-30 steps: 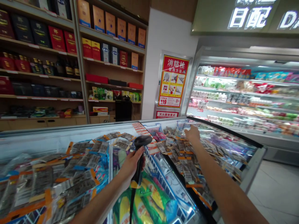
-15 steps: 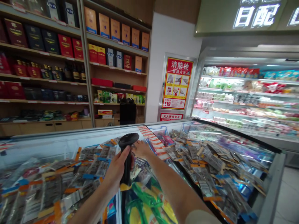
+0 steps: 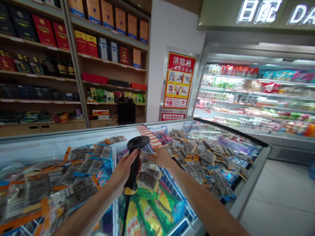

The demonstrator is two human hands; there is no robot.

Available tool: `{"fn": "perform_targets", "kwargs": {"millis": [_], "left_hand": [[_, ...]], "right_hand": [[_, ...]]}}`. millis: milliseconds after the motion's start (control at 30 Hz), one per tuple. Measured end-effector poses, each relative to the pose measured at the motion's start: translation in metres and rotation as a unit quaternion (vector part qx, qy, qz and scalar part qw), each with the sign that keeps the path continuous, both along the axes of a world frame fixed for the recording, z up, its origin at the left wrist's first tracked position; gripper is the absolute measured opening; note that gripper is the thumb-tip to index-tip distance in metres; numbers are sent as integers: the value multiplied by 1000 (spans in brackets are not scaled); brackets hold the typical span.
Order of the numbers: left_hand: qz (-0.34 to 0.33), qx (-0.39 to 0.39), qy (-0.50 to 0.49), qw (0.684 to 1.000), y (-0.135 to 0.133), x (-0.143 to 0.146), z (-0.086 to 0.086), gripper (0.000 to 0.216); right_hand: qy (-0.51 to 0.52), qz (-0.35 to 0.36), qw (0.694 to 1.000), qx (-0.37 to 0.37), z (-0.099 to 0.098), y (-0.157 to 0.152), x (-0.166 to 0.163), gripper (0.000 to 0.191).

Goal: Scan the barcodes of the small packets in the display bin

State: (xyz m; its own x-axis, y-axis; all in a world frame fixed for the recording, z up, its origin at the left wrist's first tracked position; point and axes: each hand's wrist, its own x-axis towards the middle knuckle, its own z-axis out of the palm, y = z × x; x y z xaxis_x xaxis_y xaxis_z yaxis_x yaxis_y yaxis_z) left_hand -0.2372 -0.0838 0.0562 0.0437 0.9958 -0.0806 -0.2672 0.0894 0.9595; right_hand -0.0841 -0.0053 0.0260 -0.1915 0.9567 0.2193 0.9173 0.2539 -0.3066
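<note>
My left hand (image 3: 125, 168) is wrapped around the handle of a black barcode scanner (image 3: 134, 170), which stands upright with its head at the top and a yellow band low on the grip; its cable hangs down. My right hand (image 3: 163, 159) is just right of the scanner, its fingers bent and closed on the upper edge of a clear packet with dark grey contents (image 3: 147, 178). Part of that packet is hidden behind the scanner and the fingers. Below it, green and yellow bags (image 3: 150, 209) lie in a white wire basket (image 3: 115, 196).
Grey packets with orange and blue edges (image 3: 71, 177) are heaped to the left, and more packets (image 3: 197, 157) to the right. The freezer's metal rim (image 3: 253, 182) runs along the right side. Behind stand shelves of boxes (image 3: 108, 55), a red poster (image 3: 179, 80) and a lit refrigerated display (image 3: 256, 98).
My view has turned right and lower. The scanner remains in my left hand. My right hand has moved a little right, away from the scanner head, and the packets beneath it show more.
</note>
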Motion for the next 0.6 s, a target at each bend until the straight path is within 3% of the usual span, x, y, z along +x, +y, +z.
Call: {"fn": "perform_targets", "kwargs": {"millis": [100, 233, 300, 367, 433, 467, 533, 600], "left_hand": [[-7, -1, 12, 1000, -7, 4, 0, 44], [-3, 5, 10, 1000, -18, 12, 1, 40], [-15, 5, 11, 1000, -21, 15, -1, 40], [-26, -2, 11, 1000, -22, 18, -3, 41], [-30, -11, 13, 999, -21, 20, -5, 42], [-28, -14, 13, 999, -21, 21, -6, 42], [-28, -21, 15, 999, -22, 23, -5, 42], [-36, -28, 16, 999, -24, 25, -3, 42]], "right_hand": [[25, 12, 999, -43, -5, 9, 0, 26], [239, 36, 970, -38, -9, 14, 24, 12], [411, 17, 912, 2, -8, 17, 44, 13], [574, 8, 818, 29, -7, 21, 63, 20], [677, 4, 735, 43, -7, 24, 79, 32], [705, 1, 707, 55, -8, 25, 85, 37], [730, 1, 679, 76, -12, 28, 92, 42], [734, 3, 673, 95, -16, 30, 93, 38]]}}
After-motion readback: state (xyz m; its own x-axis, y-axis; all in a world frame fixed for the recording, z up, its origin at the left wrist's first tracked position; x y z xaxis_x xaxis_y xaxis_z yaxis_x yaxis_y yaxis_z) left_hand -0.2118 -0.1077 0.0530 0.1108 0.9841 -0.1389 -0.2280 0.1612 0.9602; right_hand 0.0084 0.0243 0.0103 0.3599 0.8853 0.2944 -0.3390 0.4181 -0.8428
